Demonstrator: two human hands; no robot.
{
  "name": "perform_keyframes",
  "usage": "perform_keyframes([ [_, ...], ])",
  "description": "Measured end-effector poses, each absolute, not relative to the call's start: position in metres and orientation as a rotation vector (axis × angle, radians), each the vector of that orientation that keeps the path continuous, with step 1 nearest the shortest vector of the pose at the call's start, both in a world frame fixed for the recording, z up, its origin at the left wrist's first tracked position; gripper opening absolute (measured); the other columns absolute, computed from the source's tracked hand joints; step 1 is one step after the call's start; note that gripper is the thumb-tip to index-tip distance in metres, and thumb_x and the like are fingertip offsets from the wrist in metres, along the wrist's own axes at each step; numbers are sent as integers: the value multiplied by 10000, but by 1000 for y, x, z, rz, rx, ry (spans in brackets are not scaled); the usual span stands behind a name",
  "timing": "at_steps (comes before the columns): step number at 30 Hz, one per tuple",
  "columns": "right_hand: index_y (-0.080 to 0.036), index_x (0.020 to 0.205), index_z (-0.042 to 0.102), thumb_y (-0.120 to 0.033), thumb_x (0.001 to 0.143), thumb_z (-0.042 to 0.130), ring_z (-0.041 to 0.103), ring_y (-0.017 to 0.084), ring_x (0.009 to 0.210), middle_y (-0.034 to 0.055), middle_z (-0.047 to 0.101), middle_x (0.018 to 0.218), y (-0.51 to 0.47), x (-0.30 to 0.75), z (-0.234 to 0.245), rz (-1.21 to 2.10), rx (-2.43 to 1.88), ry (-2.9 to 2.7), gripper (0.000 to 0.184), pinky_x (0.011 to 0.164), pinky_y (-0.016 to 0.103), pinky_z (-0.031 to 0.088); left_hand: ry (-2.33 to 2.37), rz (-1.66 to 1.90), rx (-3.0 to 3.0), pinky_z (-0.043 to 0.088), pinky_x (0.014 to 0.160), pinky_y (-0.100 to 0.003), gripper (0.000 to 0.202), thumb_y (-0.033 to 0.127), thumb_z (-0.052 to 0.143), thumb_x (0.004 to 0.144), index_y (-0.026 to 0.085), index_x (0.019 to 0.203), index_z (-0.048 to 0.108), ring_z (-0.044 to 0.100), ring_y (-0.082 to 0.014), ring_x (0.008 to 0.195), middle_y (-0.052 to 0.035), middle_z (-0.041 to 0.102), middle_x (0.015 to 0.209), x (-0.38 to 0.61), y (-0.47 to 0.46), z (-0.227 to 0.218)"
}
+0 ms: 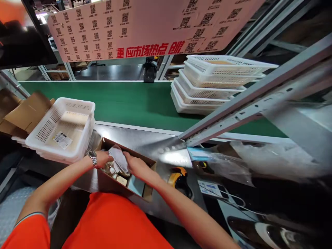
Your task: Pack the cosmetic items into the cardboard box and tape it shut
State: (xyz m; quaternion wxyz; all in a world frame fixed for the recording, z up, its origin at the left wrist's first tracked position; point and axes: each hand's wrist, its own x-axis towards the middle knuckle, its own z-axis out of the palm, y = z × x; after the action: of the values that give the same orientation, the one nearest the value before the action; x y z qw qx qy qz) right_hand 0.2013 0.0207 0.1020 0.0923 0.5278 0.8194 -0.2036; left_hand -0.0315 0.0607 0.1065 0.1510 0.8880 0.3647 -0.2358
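An open cardboard box stands on the metal bench in front of me. Both of my hands reach into it. My left hand, below a wristwatch, is at the box's left end among small items; its fingertips are hidden. My right hand has closed fingers at the edge of a whitish plastic packet, which slants between the two hands. Under the packet lie small pale boxes. A light-blue flat piece lies at the right end of the box.
Stacked white baskets stand at left, with a label inside the top one. More baskets are piled on the green conveyor. Right of the box is a yellow-black scanner. A metal post slants across the right, near plastic bags.
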Motion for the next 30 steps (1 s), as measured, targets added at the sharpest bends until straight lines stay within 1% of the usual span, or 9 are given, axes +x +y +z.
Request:
perform_keyframes([
  [3, -8, 1542, 440, 9, 950, 522, 694, 348, 1241, 226, 695, 1332, -1, 226, 116, -551, 1680, 2332, 598, 958, 383, 522, 1059, -696, 2651, 594, 963, -433, 742, 254, 885, 810, 193, 1503, 627, 687, -356, 1159, -191, 588, 1346, -29, 66, 101],
  [7, -102, 1194, 655, -71, 1036, 473, 726, 329, 1076, 178, 709, 1174, -30, 243, 126, -483, 1771, 2290, 243, 832, 382, 476, 974, -708, 2713, 585, 998, -444, 661, 418, 932, 785, 171, 1365, 732, 674, -358, 1170, -186, 584, 1344, -22, 69, 96],
  [10, -141, 1166, 660, -97, 1066, 430, 722, 310, 1008, 152, 679, 1169, -39, 245, 126, -463, 1818, 2305, 254, 767, 379, 424, 903, -764, 2718, 588, 971, -448, 555, 440, 892, 833, 116, 1264, 763, 699, -362, 1135, -197, 638, 1316, -17, 73, 90],
  [14, -168, 1122, 638, -135, 1067, 416, 701, 303, 1027, 122, 679, 1145, -36, 258, 114, -578, 1938, 2395, 231, 791, 375, 414, 921, -834, 2683, 587, 900, -480, 653, 478, 787, 929, 51, 1407, 664, 729, -405, 1084, -232, 733, 1161, -14, 71, 78],
  [18, -192, 1080, 608, -337, 1074, 405, 693, 308, 997, 102, 714, 1053, -34, 277, 93, -856, 2174, 2534, 249, 822, 396, 446, 951, -821, 2658, 577, 898, -478, 709, 555, 739, 962, 63, 1458, 614, 714, -410, 1128, -232, 743, 1130, -19, 69, 70],
  [20, -196, 1059, 618, -420, 1059, 401, 693, 308, 955, 114, 723, 1021, -35, 282, 82, -931, 2286, 2583, 313, 809, 406, 460, 951, -812, 2675, 562, 943, -462, 582, 481, 697, 1008, 81, 1427, 645, 688, -388, 1179, -224, 738, 1132, -24, 72, 72],
  [24, -185, 1011, 650, -411, 1071, 395, 691, 299, 904, 134, 707, 966, -40, 278, 70, -771, 2348, 2770, 346, 784, 404, 479, 952, -685, 2782, 532, 987, -415, 302, 261, 635, 1029, 112, 1271, 738, 631, -338, 1206, -187, 704, 1176, -32, 85, 88],
  [27, -184, 1038, 682, -388, 1094, 395, 702, 290, 904, 117, 712, 954, -42, 272, 71, -652, 2261, 2870, 357, 790, 393, 508, 1107, -575, 2770, 539, 966, -410, 290, 260, 525, 1085, 122, 1190, 757, 637, -321, 1169, -168, 665, 1209, -29, 92, 98],
  [30, -184, 1099, 705, -330, 1096, 397, 714, 288, 940, 117, 733, 1007, -41, 270, 72, -608, 2232, 2856, 341, 811, 389, 521, 1364, -572, 2695, 552, 951, -411, 298, 163, 502, 1055, 42, 1251, 692, 681, -318, 1117, -219, 622, 1267, -22, 89, 100],
])
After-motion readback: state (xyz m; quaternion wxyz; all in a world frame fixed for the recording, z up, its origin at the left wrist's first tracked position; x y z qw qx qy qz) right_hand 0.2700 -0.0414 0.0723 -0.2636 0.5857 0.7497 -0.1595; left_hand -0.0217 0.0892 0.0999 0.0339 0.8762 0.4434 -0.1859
